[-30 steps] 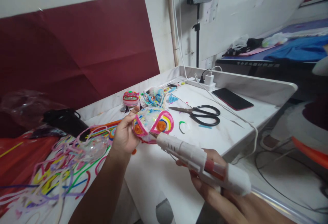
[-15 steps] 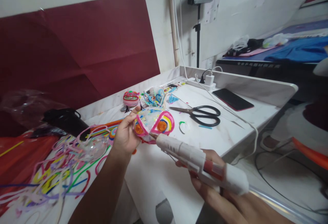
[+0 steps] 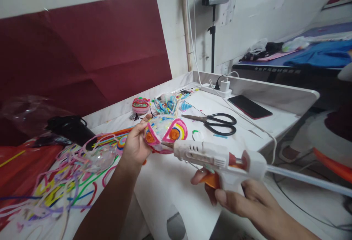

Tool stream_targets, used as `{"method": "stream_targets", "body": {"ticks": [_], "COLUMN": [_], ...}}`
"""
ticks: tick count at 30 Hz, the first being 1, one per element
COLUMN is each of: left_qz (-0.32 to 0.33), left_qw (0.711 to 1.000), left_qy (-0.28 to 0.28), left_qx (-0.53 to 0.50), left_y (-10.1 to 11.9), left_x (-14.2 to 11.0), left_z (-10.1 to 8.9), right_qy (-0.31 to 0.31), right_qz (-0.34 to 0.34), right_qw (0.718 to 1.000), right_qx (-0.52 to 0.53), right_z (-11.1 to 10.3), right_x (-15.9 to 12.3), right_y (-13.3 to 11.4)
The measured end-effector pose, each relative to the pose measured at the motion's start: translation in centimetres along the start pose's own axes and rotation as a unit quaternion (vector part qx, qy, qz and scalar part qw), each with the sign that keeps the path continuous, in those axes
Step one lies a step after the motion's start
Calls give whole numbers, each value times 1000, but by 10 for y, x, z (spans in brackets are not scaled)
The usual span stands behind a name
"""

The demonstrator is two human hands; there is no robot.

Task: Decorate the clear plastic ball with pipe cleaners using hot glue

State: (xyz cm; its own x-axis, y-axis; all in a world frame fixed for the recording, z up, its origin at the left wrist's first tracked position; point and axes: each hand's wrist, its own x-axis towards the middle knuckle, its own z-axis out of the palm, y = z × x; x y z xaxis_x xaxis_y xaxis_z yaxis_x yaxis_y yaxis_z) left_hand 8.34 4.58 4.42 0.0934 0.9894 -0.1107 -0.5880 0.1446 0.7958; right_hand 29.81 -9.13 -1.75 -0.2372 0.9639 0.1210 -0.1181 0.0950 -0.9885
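My left hand [image 3: 137, 141] is closed around the left side of a rounded craft piece [image 3: 162, 127], which has a clear, colour-flecked top and pink-edged eye shapes with orange centres. My right hand [image 3: 233, 196] grips a white hot glue gun [image 3: 209, 155] by its handle, fingers at the orange trigger [image 3: 210, 180]. The gun's metal nozzle points left, at the front of the craft piece between the two eyes; whether it touches I cannot tell. A long clear glue stick [image 3: 308, 177] sticks out of the gun's back.
Black-handled scissors [image 3: 217, 121] lie behind the gun, with a phone [image 3: 249, 107] and power strip [image 3: 217, 91] farther right. A tangle of pipe cleaners [image 3: 63, 192] covers the left side. A small pink striped craft piece [image 3: 140, 105] stands behind my left hand.
My right hand has turned the glue gun more level and side-on, its back end swinging up and right. The nozzle stays near the craft piece, which my left hand holds almost still.
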Motion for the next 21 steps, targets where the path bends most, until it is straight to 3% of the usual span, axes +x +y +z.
{"method": "stream_targets", "body": {"ticks": [4,8,15,21], "left_qz": [5,7,-14,-26], "left_qw": [1000,1000,999,998], "left_qy": [-7,15,29,49], "left_qx": [-1,3,14,-16], "left_y": [-1,-2,-6,-10], "left_x": [1,3,6,2], "left_z": [0,-1,-4,-1], "right_qy": [-73,-40,122,102], "right_qz": [21,38,185,260], "right_qw": [982,964,965,959], "right_qx": [171,260,139,-38], "right_z": [-11,-44,-116,-133], "right_x": [11,35,96,126], "right_y": [-5,-12,-19,-7]}}
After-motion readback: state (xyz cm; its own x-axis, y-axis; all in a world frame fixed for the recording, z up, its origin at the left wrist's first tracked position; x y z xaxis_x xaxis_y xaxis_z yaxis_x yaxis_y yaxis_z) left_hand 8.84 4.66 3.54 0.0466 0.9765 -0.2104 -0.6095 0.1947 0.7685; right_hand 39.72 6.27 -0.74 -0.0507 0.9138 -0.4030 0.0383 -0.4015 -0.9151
